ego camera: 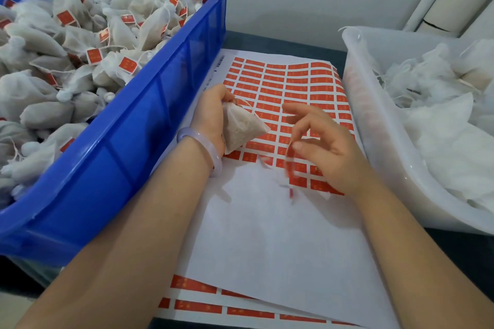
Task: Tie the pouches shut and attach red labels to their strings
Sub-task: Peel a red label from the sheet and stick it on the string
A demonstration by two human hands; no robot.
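A filled pouch (242, 128) is being gripped at its gathered neck by the left hand (211, 112) above the label sheet (280, 93), its long axis sloping down to the right. A blurred red label (290, 160) is being pinched by the right hand (323, 147) fingers (302, 145).

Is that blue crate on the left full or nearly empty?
Full. The blue crate is heaped to its rim with tied white pouches, many carrying red labels on their strings.

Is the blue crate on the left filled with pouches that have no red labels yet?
No, many pouches in the blue crate already carry red labels on their strings.
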